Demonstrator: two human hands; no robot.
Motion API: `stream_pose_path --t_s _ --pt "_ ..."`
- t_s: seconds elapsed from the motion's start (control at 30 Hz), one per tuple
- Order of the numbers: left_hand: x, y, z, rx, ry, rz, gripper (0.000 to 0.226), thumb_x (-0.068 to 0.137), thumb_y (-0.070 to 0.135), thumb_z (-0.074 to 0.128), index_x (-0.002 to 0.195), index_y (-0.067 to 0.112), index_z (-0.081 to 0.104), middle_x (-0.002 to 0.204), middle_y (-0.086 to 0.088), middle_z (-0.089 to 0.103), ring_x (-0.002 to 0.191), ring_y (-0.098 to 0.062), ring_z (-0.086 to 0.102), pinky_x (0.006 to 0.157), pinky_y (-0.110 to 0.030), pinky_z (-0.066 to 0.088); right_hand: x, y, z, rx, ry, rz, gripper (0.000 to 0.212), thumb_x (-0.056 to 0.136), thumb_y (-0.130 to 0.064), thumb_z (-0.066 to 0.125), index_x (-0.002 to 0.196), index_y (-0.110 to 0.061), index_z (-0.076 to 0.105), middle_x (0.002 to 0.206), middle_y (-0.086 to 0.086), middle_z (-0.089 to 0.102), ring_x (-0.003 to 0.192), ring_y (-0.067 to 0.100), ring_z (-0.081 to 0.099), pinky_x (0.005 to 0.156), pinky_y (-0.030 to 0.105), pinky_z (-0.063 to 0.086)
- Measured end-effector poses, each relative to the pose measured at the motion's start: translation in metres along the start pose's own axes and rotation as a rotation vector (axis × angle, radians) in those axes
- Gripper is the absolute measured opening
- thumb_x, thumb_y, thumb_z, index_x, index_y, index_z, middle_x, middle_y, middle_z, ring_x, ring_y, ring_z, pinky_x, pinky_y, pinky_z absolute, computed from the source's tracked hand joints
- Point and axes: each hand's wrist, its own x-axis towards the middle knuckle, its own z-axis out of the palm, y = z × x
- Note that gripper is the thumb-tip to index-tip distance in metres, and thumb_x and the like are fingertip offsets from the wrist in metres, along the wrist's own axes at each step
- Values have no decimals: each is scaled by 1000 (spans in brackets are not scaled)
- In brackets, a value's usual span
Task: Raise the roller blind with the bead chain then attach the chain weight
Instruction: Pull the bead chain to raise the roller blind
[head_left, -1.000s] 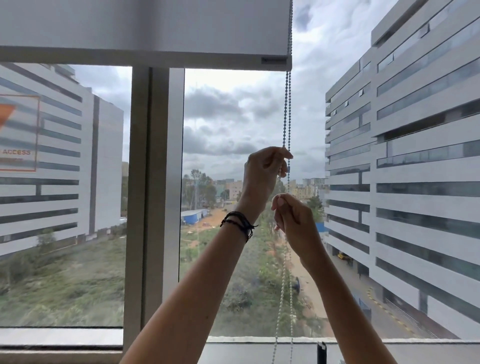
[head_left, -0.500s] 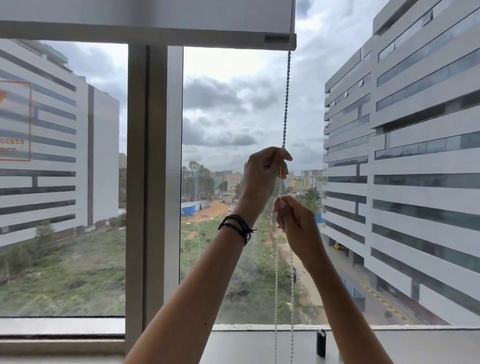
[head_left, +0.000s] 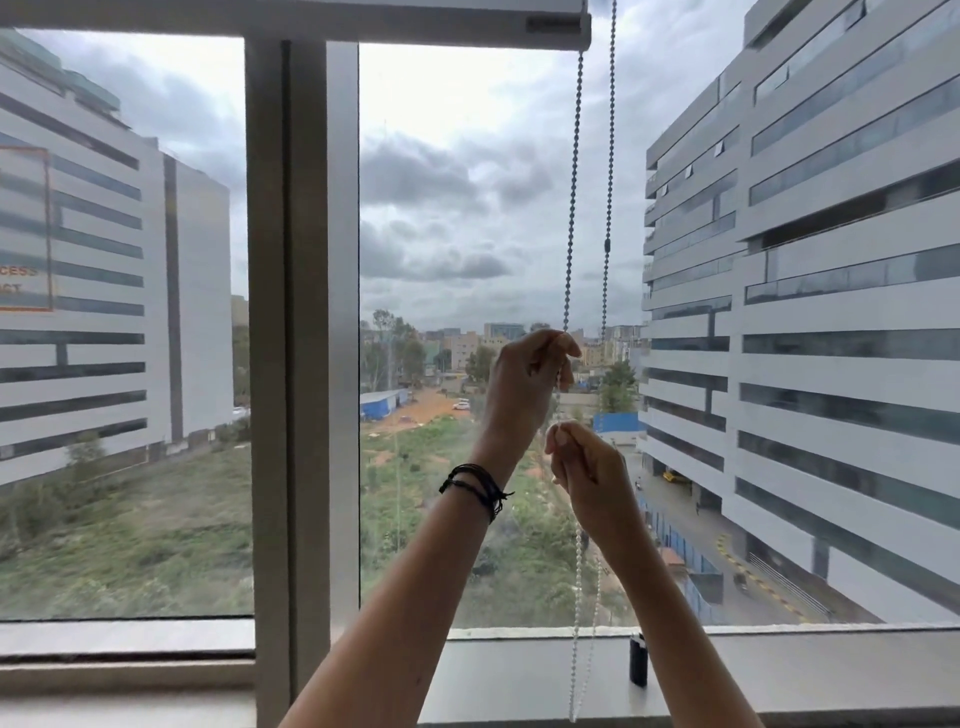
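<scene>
So both hands are pinched on the same chain (head_left: 571, 208) strand: left hand (head_left: 524, 384) above, right hand (head_left: 587, 467) just below. Chain hangs vertical. Blind (head_left: 311, 15) is nearly up. Weight (head_left: 638, 660) stands on the sill (head_left: 779, 670), nearer the right hand.

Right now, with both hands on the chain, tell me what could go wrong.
1. The small black connector on the free strand of the metal bead chain may jam at the top if pulling goes on.
2. The grey bottom bar of the roller blind is already near the top edge of view; over-raising seems possible.
3. The small black cylindrical chain weight stands upright on the white windowsill beside the right forearm; it could get knocked over.
</scene>
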Motion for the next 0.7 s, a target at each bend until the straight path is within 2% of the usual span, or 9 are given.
stream_pose_path --t_s 0.1,0.33,0.47,0.57,0.7 --pt "-2 2 0 -9 -3 1 19 94 2 49 82 -1 64 56 3 54 47 0 50 54 -14 42 -3 -1 0 -6 4 -9 30 98 -11 38 71 -17 49 51 -5 38 46 5 33 46 23 28" --pt "-11 -4 -3 36 -16 -21 22 95 4 48 80 5 64 54 2 55 50 -10 51 59 -27 43 -11 4 3 -20 1 6 31 98 -8 37 70 -16 48 51 -6 38 45 5 33 46 22 28" --pt "-19 -14 -4 45 -10 -46 21 94 4 49 80 4 64 55 2 55 50 -9 51 57 -25 42 -19 11 8 -13 -4 26 31 98 -8 37 70 -15 48 50 -3 37 45 10 33 47 31 28" --pt "-25 -20 -7 40 -27 -57 23 94 0 47 79 5 63 54 3 54 46 -1 49 54 -18 42 -25 16 12 -19 -4 49 32 97 -7 38 69 -17 49 49 -7 36 44 6 32 46 24 28" --pt "-34 -27 -10 53 -59 -78 24 95 0 46 77 7 62 54 3 54 45 0 50 52 -12 40 -34 19 16 -29 -8 57 29 96 -4 40 70 -10 50 49 -6 38 44 5 34 46 22 28"
